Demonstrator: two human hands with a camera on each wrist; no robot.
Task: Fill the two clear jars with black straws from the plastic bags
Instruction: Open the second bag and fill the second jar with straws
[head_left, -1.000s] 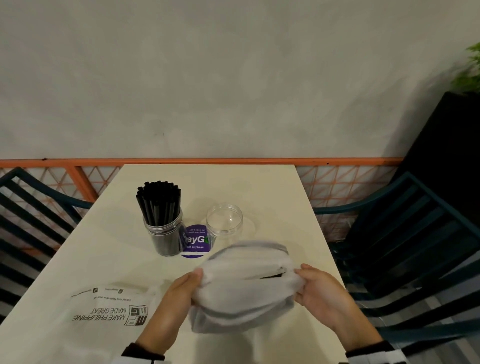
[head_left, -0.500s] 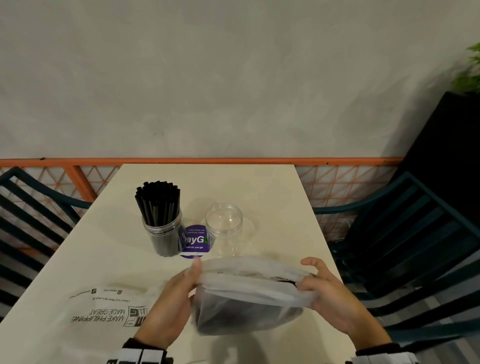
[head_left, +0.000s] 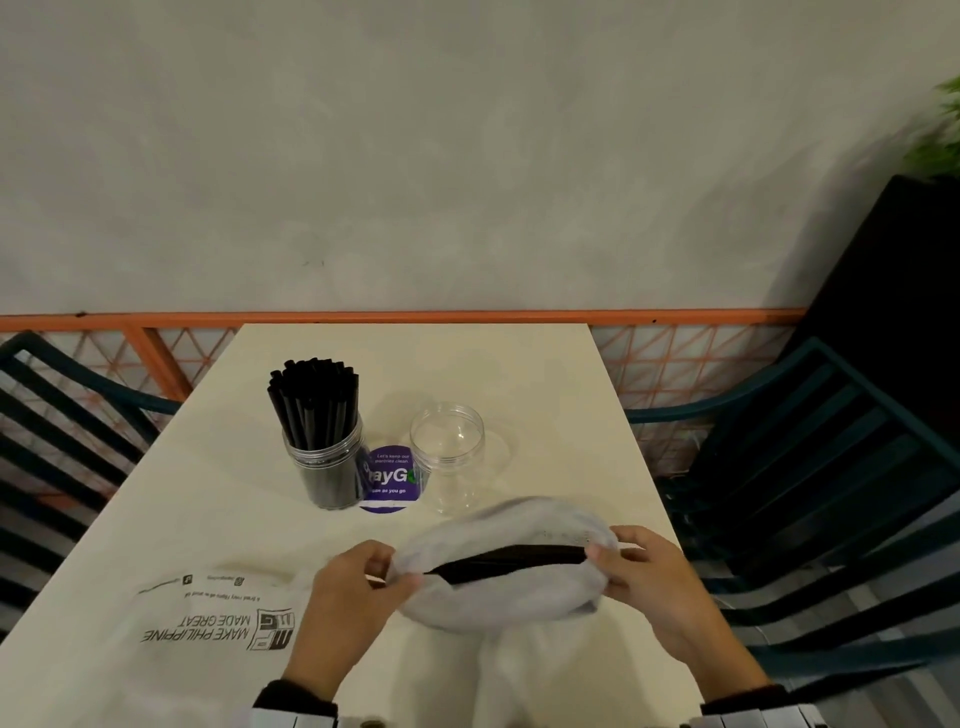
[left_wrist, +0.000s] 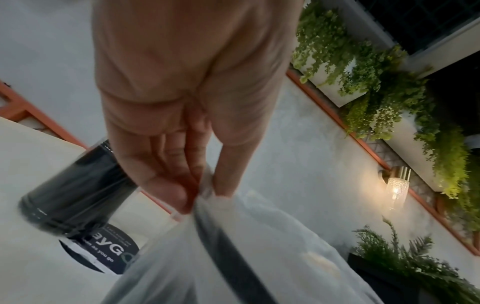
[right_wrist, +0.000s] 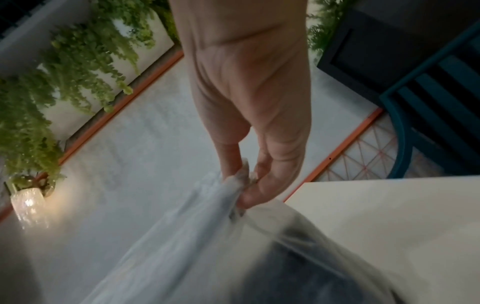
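Note:
A translucent plastic bag (head_left: 498, 566) of black straws (head_left: 509, 560) hangs just above the table's near edge. My left hand (head_left: 363, 587) pinches its left end and my right hand (head_left: 639, 571) pinches its right end. In the left wrist view the fingers (left_wrist: 166, 191) pinch the bag (left_wrist: 259, 236); in the right wrist view the fingers (right_wrist: 249, 185) grip the bunched bag (right_wrist: 207, 226). Behind it stand a clear jar (head_left: 324, 467) packed with black straws and an empty clear jar (head_left: 448, 452).
A purple round sticker (head_left: 388, 480) lies on the cream table (head_left: 545, 374) between the jars. An empty printed plastic bag (head_left: 197, 623) lies flat at the near left. Dark teal chairs (head_left: 831, 467) flank the table; an orange rail (head_left: 415, 317) runs behind it.
Both hands have turned and shaken the bag, so it bulges up again and the straws show as a dark band across its middle. The jars have not moved.

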